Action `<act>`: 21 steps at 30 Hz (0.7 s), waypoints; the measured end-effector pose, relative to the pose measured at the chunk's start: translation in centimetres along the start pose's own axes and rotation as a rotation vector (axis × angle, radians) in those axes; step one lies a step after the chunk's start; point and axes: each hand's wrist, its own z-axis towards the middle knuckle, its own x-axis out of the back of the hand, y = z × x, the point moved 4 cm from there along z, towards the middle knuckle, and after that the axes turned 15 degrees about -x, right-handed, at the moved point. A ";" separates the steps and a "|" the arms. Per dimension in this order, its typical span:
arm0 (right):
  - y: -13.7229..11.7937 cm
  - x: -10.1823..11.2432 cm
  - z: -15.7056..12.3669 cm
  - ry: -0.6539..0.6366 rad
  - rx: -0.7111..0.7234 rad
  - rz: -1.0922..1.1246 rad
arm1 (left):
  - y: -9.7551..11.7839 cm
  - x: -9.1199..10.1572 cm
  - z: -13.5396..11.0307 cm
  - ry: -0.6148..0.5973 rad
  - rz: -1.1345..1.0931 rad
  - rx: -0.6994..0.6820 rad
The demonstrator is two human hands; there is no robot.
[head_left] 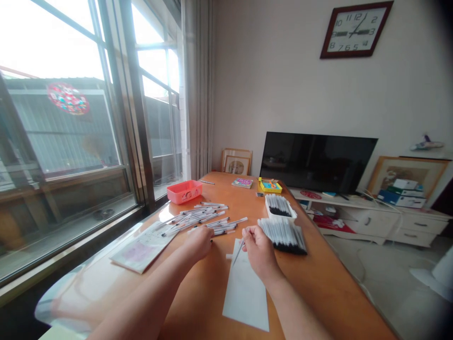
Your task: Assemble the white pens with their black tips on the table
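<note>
I see right hand [261, 249] pinched on a rod [238, 253], its lower end over the paper [246, 295]; slack pinch could drop it. Left hand [198, 243] curled at the pens [198, 215], contents hidden, can't tell; careless nudge could scatter them.

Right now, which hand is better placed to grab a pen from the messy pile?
Probably the left hand: it's close by the loose pens, while the right hand holds a thin stick over the white paper.

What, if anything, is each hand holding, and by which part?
Right hand: a thin stick, pinched near its far end, over the white paper. Left hand, by the pen pile: cannot tell whether it holds anything.
</note>
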 end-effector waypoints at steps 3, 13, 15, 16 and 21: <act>-0.5 0.2 -0.4 0.040 0.070 -0.052 | -0.3 0.4 1.5 0.045 0.090 0.004; -1.8 -0.4 -1.6 0.002 0.204 -0.268 | -3.7 0.5 1.2 0.088 0.109 -0.034; -1.5 -0.7 -1.6 -0.022 0.187 -0.285 | -3.6 0.5 1.1 0.081 0.092 -0.089; -1.3 -0.9 -1.5 -0.036 0.173 -0.300 | -3.4 0.5 1.1 0.080 0.088 -0.113; 0.1 -1.8 -1.3 -0.113 0.093 -0.367 | -1.8 0.0 1.4 0.026 0.133 -0.195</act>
